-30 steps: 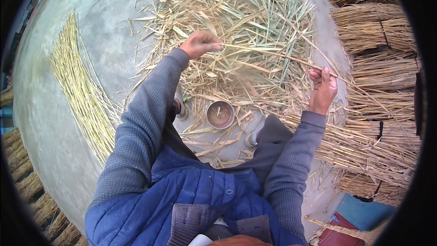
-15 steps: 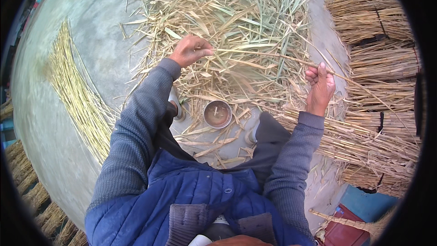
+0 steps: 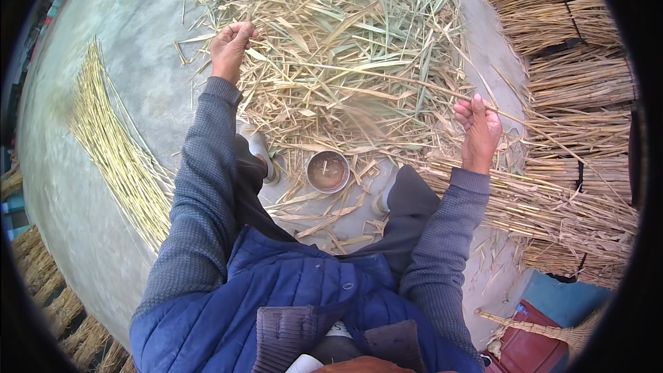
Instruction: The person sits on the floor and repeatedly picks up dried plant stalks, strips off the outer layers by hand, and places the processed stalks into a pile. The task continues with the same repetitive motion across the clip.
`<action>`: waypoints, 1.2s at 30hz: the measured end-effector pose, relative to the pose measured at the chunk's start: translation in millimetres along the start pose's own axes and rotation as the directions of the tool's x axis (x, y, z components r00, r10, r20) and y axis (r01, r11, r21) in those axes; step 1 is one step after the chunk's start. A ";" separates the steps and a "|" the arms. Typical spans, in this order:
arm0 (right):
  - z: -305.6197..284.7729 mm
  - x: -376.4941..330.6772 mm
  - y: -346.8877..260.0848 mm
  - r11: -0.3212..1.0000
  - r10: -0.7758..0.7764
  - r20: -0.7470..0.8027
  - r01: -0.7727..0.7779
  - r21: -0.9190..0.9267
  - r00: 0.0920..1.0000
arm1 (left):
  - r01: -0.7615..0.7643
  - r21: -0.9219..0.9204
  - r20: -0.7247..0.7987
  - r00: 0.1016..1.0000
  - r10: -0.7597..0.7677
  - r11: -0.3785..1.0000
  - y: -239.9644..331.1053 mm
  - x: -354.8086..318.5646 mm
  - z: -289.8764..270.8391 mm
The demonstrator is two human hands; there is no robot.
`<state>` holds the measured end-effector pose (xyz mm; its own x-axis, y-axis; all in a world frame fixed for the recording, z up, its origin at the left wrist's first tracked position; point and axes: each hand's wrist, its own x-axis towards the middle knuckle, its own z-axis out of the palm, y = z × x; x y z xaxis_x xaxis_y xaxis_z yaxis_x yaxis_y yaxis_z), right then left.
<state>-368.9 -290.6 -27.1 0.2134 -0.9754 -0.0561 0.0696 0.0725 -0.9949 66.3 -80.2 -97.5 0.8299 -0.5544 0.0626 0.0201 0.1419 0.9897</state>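
Observation:
A long thin reed stalk (image 3: 442, 88) slants across in front of me, gripped between the thumb and fingers of my right hand (image 3: 479, 130). Its left tip hangs free over a heap of stripped leaves (image 3: 338, 21), and its other end runs toward the reeds on the right. My left hand (image 3: 233, 50) is up over the left edge of that heap, apart from the stalk. Its fingers are pinched together; whatever they hold, if anything, is too small to make out. Below the heap, between my feet, sits a round metal bowl (image 3: 328, 171) with a small pale stick in it.
A sheaf of yellowish stalks (image 3: 128, 155) lies on the concrete floor (image 3: 62, 186) at the left. Tied reed bundles (image 3: 559, 14) are stacked along the right, with loose leafy reeds (image 3: 545, 211) by my right forearm. A red box (image 3: 528, 342) stands at the lower right.
My left hand has left the stalk's tip and moved left and farther away, its fingers still pinched. The right hand has kept its grip, shifting only slightly.

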 end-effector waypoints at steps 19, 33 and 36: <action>75.2 -37.6 34.3 0.998 -0.006 0.260 -0.010 0.057 0.965 | -0.307 0.264 0.775 0.631 -0.012 0.914 -4.6 -75.1 126.9; 57.2 -30.6 51.5 0.997 0.059 0.217 -0.069 0.036 0.974 | -0.675 0.738 0.675 0.738 -0.005 0.008 -32.1 -28.4 86.0; 58.7 -29.1 51.0 0.995 0.067 0.223 -0.081 0.054 0.972 | -0.647 0.613 0.726 0.687 -0.001 0.452 -32.9 -32.3 91.8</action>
<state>-314.4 -246.3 -71.3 0.4297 -0.8972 -0.1022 0.1050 0.1620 -0.9812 -12.4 -142.3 -120.2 0.1654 -0.9769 0.1354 -0.8702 -0.0799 0.4862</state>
